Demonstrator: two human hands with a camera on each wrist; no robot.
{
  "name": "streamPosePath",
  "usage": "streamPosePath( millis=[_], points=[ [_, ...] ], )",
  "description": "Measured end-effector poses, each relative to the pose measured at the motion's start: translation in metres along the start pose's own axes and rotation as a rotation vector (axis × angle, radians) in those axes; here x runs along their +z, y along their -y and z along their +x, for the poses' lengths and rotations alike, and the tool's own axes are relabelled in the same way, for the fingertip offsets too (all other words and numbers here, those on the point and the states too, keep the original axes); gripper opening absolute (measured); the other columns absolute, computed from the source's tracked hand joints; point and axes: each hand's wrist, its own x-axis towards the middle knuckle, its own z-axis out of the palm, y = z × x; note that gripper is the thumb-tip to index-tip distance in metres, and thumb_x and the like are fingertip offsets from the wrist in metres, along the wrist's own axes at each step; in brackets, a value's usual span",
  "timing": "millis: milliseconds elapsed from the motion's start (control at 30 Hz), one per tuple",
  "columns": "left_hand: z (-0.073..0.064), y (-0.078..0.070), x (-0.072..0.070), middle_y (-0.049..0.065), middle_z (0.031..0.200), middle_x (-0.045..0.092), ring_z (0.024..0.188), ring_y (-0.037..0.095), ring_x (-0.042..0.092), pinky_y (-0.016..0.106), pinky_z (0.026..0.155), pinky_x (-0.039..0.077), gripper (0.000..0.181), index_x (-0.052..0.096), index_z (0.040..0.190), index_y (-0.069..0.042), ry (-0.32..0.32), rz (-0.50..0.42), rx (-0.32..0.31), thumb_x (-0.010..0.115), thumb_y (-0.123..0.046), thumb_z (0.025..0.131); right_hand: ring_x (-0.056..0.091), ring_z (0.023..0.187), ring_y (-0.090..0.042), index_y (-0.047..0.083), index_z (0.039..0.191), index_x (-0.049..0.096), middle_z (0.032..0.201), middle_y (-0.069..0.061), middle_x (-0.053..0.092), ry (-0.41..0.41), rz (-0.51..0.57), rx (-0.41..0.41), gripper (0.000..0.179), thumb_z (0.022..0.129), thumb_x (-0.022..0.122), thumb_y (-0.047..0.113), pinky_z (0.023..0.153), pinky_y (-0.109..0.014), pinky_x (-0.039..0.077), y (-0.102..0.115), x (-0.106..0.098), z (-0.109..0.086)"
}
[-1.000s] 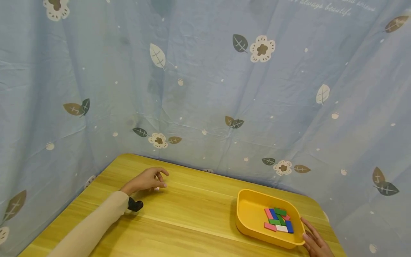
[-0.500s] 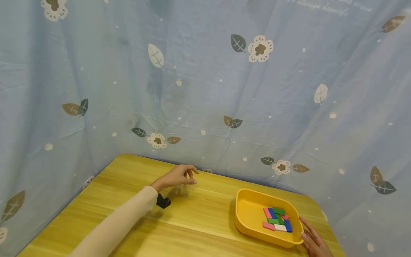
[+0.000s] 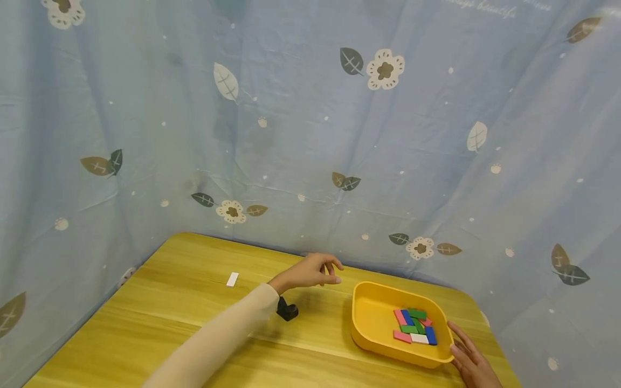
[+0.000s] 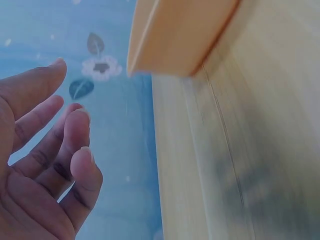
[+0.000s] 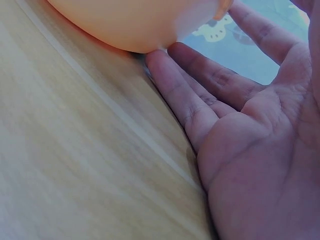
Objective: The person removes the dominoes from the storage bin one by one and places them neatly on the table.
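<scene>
In the head view my left hand is over the table, left of a yellow plastic tray. Its fingers are loosely bent with nothing between them in the left wrist view. A white rectangular block lies on the table behind that hand. My right hand is at the tray's right end, the fingers fairly straight and touching its outer wall; the right wrist view shows fingertips against its lower side. Inside the tray, several pink, blue, green and white blocks lie flat toward the right.
A wood-grain table carries everything. Right behind its far edge hangs a blue curtain printed with flowers and leaves. A small black device shows at the left wrist, by the cream sleeve.
My left hand has moved right across the table toward the tray, uncovering the white block. My right hand stays at the tray's end. The head view has shifted slightly.
</scene>
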Motion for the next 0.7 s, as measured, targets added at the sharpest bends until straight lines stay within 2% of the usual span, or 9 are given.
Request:
streamPosePath(
  millis=[100,200,300,433,533,633,700],
  points=[
    [0.01,-0.009,0.012,0.001,0.097,0.068,0.07,0.016,0.066,0.042,0.07,0.059,0.029,0.068,0.126,-0.017,0.013,-0.026,0.014,0.072,-0.027,0.099,0.057,0.109,0.01,0.009,0.165,0.014,0.129,0.016,0.048,0.002,0.003,0.004,0.073,0.109,0.053,0.034,0.089,-0.024,0.054,-0.001,0.0,0.0],
    [0.019,-0.016,0.023,0.001,0.097,0.069,0.069,0.015,0.066,0.035,0.067,0.058,0.028,0.068,0.126,-0.017,0.018,-0.053,0.024,0.072,-0.026,0.099,0.056,0.109,0.012,0.011,0.165,0.014,0.136,0.009,0.046,-0.006,-0.012,0.019,0.073,0.109,0.053,0.037,0.089,-0.022,0.053,-0.002,0.0,0.0],
    [0.027,-0.023,0.035,0.0,0.097,0.068,0.069,0.016,0.066,0.035,0.067,0.058,0.028,0.068,0.125,-0.017,0.025,-0.078,0.029,0.072,-0.027,0.099,0.055,0.109,0.014,0.013,0.165,0.015,0.14,0.003,0.041,-0.013,-0.025,0.025,0.072,0.109,0.053,0.038,0.09,-0.021,0.052,-0.002,-0.002,0.001],
    [0.038,-0.03,0.05,-0.003,0.095,0.067,0.071,0.02,0.067,0.044,0.071,0.059,0.028,0.069,0.124,-0.016,0.04,-0.1,0.037,0.072,-0.027,0.099,0.055,0.11,0.013,0.013,0.166,0.015,0.134,0.014,0.042,-0.001,-0.003,0.012,0.071,0.109,0.052,0.037,0.091,-0.021,0.053,-0.003,-0.005,0.001],
    [0.045,-0.034,0.062,-0.004,0.094,0.066,0.074,0.023,0.066,0.043,0.072,0.059,0.028,0.069,0.124,-0.015,0.053,-0.1,0.036,0.072,-0.028,0.099,0.055,0.111,0.013,0.013,0.166,0.015,0.131,0.021,0.043,0.007,0.005,-0.003,0.071,0.11,0.051,0.036,0.091,-0.022,0.053,-0.003,-0.005,0.0],
    [0.049,-0.037,0.072,-0.005,0.094,0.066,0.076,0.025,0.067,0.039,0.072,0.059,0.028,0.069,0.123,-0.016,0.065,-0.091,0.024,0.072,-0.029,0.099,0.054,0.112,0.013,0.013,0.166,0.015,0.137,0.015,0.041,0.009,-0.007,-0.012,0.069,0.111,0.05,0.034,0.091,-0.023,0.053,-0.003,-0.004,0.0],
    [0.051,-0.038,0.078,-0.004,0.092,0.066,0.076,0.03,0.067,0.04,0.071,0.06,0.027,0.069,0.122,-0.015,0.071,-0.097,0.016,0.073,-0.028,0.098,0.054,0.112,0.013,0.014,0.166,0.015,0.146,0.004,0.037,0.01,-0.015,-0.006,0.069,0.11,0.05,0.035,0.091,-0.023,0.053,-0.002,-0.002,0.0]
  ],
)
